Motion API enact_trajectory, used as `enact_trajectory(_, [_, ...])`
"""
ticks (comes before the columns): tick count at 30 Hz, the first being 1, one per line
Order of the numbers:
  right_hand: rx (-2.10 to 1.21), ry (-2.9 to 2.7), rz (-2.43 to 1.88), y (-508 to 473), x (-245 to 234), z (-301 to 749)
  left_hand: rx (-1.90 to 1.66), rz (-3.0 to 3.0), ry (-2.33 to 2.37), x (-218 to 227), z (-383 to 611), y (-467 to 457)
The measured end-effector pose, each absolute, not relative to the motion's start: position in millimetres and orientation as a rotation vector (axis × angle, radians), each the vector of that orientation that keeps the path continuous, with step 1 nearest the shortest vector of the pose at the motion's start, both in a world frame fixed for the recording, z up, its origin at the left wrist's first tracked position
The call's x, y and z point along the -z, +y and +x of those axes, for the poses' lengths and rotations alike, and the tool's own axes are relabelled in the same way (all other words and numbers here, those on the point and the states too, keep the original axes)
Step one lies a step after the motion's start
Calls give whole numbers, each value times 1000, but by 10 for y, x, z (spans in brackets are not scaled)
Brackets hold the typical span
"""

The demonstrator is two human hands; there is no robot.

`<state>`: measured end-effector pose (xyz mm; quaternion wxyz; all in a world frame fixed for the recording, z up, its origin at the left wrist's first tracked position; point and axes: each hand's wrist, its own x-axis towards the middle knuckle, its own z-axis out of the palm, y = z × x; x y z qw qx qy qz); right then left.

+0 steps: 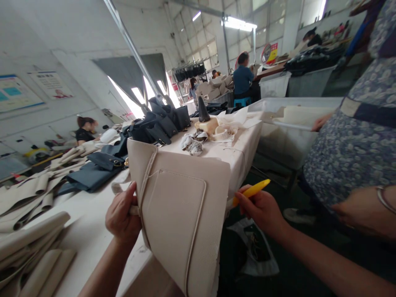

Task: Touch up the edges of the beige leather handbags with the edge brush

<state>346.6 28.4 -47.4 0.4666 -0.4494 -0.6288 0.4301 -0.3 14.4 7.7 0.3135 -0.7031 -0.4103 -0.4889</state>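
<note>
My left hand (122, 214) is closed on the left edge of a beige leather bag panel (173, 194), pinching it near a small strap. The panel stands tilted above the table, with a piped seam and a stitched pocket outline facing me; a loose thread end shows near the pocket's top corner. In my right hand (262, 208) a slim yellow tool (255, 189) is gripped between thumb and fingers, beside the panel's right edge. Its working end is hidden or too small to make out, so I cannot tell its exact kind or whether it touches the panel.
Navy bags (163, 123) are heaped at the table's far side, near a dark cone (202, 110) and crumpled scraps (193, 142). Beige pieces (34, 247) lie in stacks on the left. A person in a floral garment (355, 123) stands close on the right, by a white bin (275, 142).
</note>
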Motion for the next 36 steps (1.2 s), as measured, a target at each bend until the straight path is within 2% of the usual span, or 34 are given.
enact_trajectory(7, [-1489,-1430,-989,-1,433,3413,1323,-1877,-1020,-68,-18,181])
enact_trajectory(14, [-1060,-1491,-1115,320,433,3425,1275,-1863,-1004,-78,-27,151])
enact_trajectory(22, [-1315,-1467,-1023,70,344,3467,1293,-1811,-1022,-79,-8,125])
enact_trajectory(25, [-1073,-1257,-1022,465,271,3623,1290,-1806,-1030,-96,-3,107])
enact_trajectory(29, [-728,-956,-1050,1501,225,3853,1270,-1831,-1043,-131,17,105])
enact_trajectory(36, [-603,-1015,-1296,2793,208,3700,1183,-1888,-1099,-153,8,96])
